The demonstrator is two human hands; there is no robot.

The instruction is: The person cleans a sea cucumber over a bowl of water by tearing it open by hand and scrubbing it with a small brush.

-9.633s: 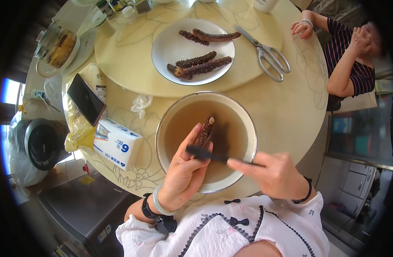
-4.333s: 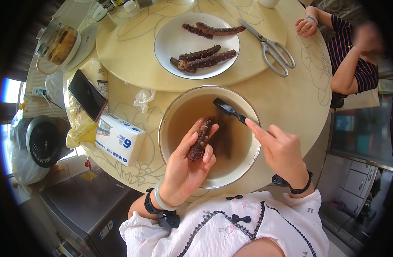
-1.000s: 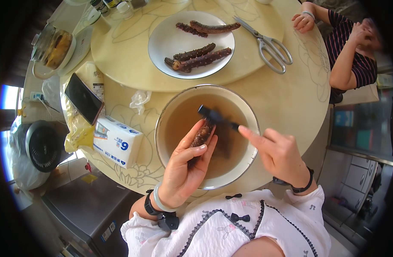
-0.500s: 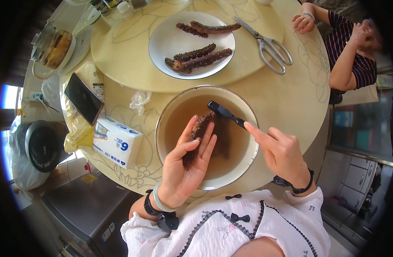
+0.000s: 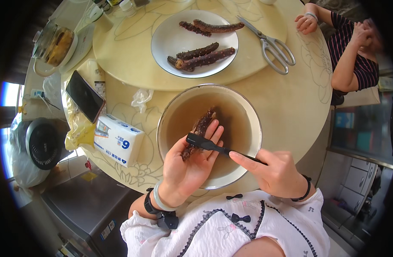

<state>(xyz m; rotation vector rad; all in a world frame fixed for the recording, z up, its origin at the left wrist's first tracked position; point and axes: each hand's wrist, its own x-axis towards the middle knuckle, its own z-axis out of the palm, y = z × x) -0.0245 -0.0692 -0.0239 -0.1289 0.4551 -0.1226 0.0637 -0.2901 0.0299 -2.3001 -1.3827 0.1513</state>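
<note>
A wide metal bowl (image 5: 248, 112) of brownish water sits under both hands. The left hand (image 5: 189, 165) cups a dark sea cucumber (image 5: 200, 127) across its loosely curled fingers (image 5: 213, 136). The right hand (image 5: 275, 172) pinches a small black brush (image 5: 196, 141), its head just beside those fingertips.

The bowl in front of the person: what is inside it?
The bowl holds brownish water. Over it the left hand cradles a sea cucumber, with a brush from the right hand against it. The hands hide the bottom near the person.
</note>
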